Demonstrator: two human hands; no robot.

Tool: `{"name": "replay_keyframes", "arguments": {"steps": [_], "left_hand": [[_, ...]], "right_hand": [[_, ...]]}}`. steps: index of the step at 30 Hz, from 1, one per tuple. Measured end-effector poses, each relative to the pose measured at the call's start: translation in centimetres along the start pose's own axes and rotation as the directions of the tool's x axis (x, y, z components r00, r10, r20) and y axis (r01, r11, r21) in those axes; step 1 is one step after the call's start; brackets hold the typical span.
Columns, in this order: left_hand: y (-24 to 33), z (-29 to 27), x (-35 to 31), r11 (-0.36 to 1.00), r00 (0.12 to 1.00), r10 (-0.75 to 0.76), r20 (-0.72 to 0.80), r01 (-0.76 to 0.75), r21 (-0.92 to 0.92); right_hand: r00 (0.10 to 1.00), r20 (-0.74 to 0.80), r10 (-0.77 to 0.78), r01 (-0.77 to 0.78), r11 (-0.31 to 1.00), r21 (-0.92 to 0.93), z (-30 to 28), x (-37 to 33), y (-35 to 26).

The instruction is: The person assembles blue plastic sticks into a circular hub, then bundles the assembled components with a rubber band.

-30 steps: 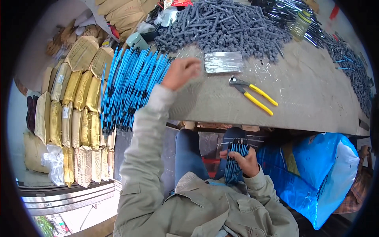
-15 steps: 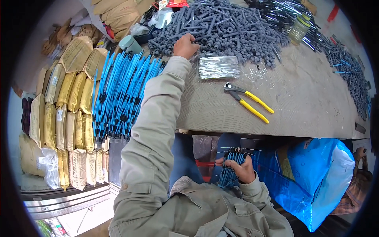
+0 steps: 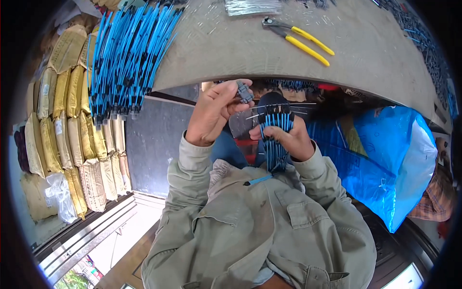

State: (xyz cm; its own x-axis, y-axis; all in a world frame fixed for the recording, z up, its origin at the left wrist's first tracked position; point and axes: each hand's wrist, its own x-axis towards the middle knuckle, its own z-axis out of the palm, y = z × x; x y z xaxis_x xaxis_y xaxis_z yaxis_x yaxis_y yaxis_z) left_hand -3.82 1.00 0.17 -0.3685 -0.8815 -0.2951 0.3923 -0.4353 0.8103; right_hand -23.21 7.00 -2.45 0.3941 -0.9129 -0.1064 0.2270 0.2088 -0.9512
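Between the thumb and fingers of my left hand (image 3: 209, 113) is a small dark grey plastic fitting (image 3: 244, 92), raised just below the table edge. My right hand (image 3: 294, 139) is wrapped round a bundle of thin blue tubes (image 3: 274, 156) with black ends, held upright over my lap. Thin metal wires (image 3: 304, 103) run crosswise at the top of this bundle and stick out to both sides. The fitting and the bundle are apart. One loose blue tube (image 3: 260, 180) with a black end lies on my jacket below the bundle.
On the table (image 3: 226, 53) lie yellow-handled pliers (image 3: 307, 43) and a pack of metal wires (image 3: 253, 6). Blue tubes (image 3: 130, 58) are heaped at the left, beside stacked brown packages (image 3: 67, 130). A large blue bag (image 3: 380, 154) stands right of my knees.
My left hand has come back from the grey heap to near my lap, now with a grey fitting in it. My right hand still grips the bundle. The view has tilted down.
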Motion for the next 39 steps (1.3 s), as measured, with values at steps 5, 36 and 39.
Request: {"name": "replay_keyframes", "arguments": {"steps": [5, 36, 39], "left_hand": [[-1.0, 0.6, -2.0, 1.000, 1.000, 0.004, -0.017, -0.004, -0.014], [-4.0, 4.2, -3.7, 0.926, 0.931, 0.362, -0.053, -0.353, 0.132], [-4.0, 4.1, -4.0, 0.906, 0.918, 0.395, -0.042, -0.381, 0.186]], "right_hand": [[1.000, -0.009, -0.003, 0.004, 0.995, 0.099, 1.2, -1.0, -0.2], [0.977, -0.083, -0.194, 0.185, 0.977, -0.103, 0.2, -1.7, 0.5], [0.977, -0.092, -0.193, 0.186, 0.979, -0.083, 0.3, -1.7, 0.3]]}}
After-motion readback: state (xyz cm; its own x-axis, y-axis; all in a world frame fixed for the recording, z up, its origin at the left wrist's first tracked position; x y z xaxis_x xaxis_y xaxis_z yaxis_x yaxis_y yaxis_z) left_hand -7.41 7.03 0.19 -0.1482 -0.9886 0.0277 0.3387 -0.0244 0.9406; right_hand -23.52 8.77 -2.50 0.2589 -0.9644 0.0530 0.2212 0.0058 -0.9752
